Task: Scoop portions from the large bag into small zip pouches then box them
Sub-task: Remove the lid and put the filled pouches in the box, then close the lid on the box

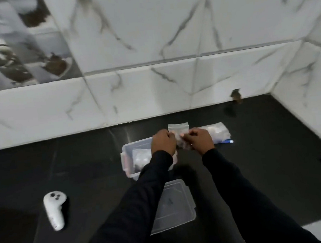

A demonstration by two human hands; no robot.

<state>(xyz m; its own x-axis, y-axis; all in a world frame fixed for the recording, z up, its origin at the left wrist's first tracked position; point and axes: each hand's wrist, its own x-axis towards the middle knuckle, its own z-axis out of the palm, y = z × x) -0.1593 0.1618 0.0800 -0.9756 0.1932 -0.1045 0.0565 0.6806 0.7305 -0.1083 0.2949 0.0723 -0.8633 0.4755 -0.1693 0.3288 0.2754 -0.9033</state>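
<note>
prob. home kitchen: black stone counter (257, 150) w/ marble-look tiled wall (146, 33).

Two bare hands, left hand (163, 142) and right hand (201, 140). Long dark sleeves, near black, on both arms: left sleeve (136, 203), right sleeve (242, 188). Plain cloth, faintly ribbed, no print or logo seen. Cuffs snug, ending just behind the fingers at the wrists. Small pale glint on one of the right fingers (191, 144), maybe a ring; too blurred to tell.

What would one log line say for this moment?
both hands pinch pouch | above open box | lid off | big bag behind
</note>
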